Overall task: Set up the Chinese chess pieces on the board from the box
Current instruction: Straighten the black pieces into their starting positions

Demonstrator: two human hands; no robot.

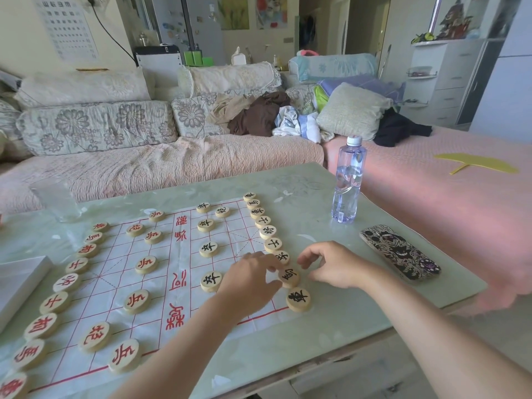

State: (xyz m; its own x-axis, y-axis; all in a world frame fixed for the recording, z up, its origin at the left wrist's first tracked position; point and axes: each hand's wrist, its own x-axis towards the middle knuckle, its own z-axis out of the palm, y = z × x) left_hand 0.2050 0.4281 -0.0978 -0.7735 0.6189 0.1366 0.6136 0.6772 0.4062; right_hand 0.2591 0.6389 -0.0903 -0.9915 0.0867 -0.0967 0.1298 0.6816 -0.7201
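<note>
Black horse piece (pixel 288 277): lies flat on the right-hand line of the board (pixel 109 263), toward the table's near edge, second from the near end of its row.
Left hand (pixel 250 277): mine, curled over the board just left of that piece. The fingertips and thumb sit at its left rim, but I cannot tell whether I pinch it or only touch it.
Right hand (pixel 331 266): mine, just right of the piece, fingers loosely bent, thumb and forefinger close together, holding nothing that I can see.
Black chariot piece (pixel 298 299): at the board's near right corner, just beside the horse piece and clear of both hands.
Black pieces (pixel 273 244): the rest of the row runs toward the table's far edge. The one next to the horse is partly covered by my fingers.
Hidden: my left hand and forearm cover the board's points beside the horse, so what lies under them cannot be seen.
Red pieces (pixel 54 302): a row down the board's left side. The nearest one is cut off at the bottom corner of the view.
Box (pixel 17 283): white, at the table's left edge, mostly out of view, so I cannot see inside.
Table (pixel 331 326): pale green top.
Phone (pixel 400 253): patterned case, face down near the right edge.
Water bottle (pixel 347 182): upright near the far right corner.
Glass (pixel 56 200): clear, faint, at the far edge.
</note>
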